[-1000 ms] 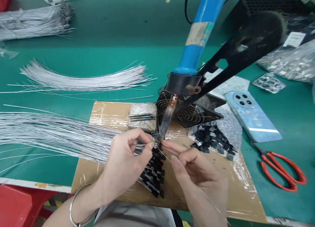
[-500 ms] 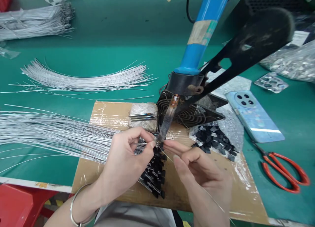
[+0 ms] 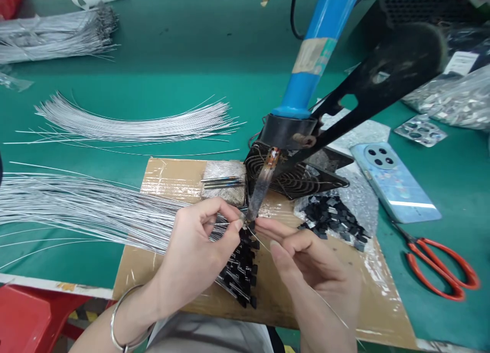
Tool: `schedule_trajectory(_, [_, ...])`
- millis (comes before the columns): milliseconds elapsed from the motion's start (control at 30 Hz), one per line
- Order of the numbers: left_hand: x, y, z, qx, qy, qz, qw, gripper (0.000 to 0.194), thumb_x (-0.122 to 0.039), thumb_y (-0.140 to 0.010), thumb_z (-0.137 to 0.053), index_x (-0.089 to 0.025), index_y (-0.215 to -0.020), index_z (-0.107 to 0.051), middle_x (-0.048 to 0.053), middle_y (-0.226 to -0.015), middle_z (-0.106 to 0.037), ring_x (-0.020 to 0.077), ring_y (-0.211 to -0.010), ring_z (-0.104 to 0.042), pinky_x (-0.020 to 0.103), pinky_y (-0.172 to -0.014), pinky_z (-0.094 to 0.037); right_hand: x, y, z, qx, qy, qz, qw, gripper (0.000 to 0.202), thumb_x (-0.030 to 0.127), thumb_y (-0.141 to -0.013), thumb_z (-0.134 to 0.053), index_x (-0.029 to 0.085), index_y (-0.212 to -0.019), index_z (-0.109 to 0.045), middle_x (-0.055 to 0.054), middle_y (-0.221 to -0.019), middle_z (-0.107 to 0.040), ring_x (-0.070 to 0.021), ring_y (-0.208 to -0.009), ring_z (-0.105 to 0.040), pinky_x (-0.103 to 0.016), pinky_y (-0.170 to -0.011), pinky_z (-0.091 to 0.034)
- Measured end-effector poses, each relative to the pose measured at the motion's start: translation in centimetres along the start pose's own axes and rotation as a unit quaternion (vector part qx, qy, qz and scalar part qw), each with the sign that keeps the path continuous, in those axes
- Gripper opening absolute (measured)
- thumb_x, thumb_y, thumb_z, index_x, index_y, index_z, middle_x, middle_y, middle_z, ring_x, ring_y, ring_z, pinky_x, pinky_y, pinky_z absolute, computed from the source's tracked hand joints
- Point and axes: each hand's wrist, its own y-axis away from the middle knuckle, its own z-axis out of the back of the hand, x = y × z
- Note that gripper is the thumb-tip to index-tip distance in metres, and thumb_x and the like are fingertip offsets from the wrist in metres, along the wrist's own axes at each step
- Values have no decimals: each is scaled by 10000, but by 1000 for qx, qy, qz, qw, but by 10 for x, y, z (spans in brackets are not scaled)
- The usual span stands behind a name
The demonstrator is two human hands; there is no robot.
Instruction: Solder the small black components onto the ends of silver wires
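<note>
My left hand (image 3: 199, 251) pinches a thin grey wire (image 3: 221, 224) just left of the tip of a soldering iron (image 3: 263, 187). The iron points down from its blue handle (image 3: 306, 77), held by a black stand arm (image 3: 367, 95). A strand of solder wire (image 3: 263, 244) crosses my right hand (image 3: 321, 276), whose thumb and fingers close on it; its upper end reaches the iron's tip. Fingertips and tip hide the joint itself. Below lie several wires with black connectors (image 3: 243, 274) on their ends, part of a long wire bundle (image 3: 95, 207).
Brown cardboard (image 3: 153, 174) lies under the work, with a small fan (image 3: 291, 174) behind the iron. Loose black pieces (image 3: 333, 217), a blue phone (image 3: 396, 182) and red-handled scissors (image 3: 444, 271) lie to the right. Another wire bundle (image 3: 138, 125) rests at back left.
Both hands keep almost the same pose at the iron's tip. The view has shifted very slightly; nothing is let go or picked up.
</note>
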Motion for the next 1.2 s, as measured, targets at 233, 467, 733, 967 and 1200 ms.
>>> schedule_trajectory(233, [-1, 0, 0, -3, 1, -4, 1000, 122, -217, -850, -632, -172, -754, -692, 67, -874, -785, 210, -795, -703, 300, -646, -484, 1, 1, 0, -2, 14, -11, 1000, 251, 288, -925, -761, 235, -720, -626, -62, -1172, -817, -233, -1105, -777, -341, -971, -636])
schedule_trajectory(467, [2, -2, 0, -4, -5, 0, 1000, 122, -232, -850, -637, -180, -753, -689, 81, -897, -793, 245, -855, -731, 330, -706, -525, -1, 0, 2, 12, 15, -4, 1000, 254, 285, -939, -745, 234, -728, -614, -72, -1191, -813, -247, -1125, -772, -352, -973, -635])
schedule_trajectory(733, [1, -1, -1, -4, -11, 2, 1000, 127, -231, -842, -625, -172, -746, -684, 91, -888, -790, 243, -828, -717, 333, -691, -515, -3, 0, 0, -2, 13, 1, 1000, 269, 301, -925, -756, 234, -705, -618, -46, -1148, -826, -206, -1073, -784, -289, -940, -625])
schedule_trajectory(967, [0, -1, -1, -7, -10, -2, 1000, 134, -224, -847, -619, -167, -749, -693, 88, -867, -783, 232, -801, -705, 316, -656, -498, 0, 1, -3, -14, 13, -3, 1000, 268, 304, -914, -775, 235, -703, -624, -50, -1139, -827, -222, -1062, -789, -318, -947, -629])
schedule_trajectory(1200, [2, 0, 0, -7, -18, -3, 1000, 133, -236, -849, -625, -168, -760, -695, 98, -894, -795, 246, -820, -719, 325, -676, -508, -1, 1, -3, -15, 6, -6, 1000, 264, 304, -906, -778, 230, -701, -629, -56, -1141, -827, -210, -1066, -788, -276, -936, -621])
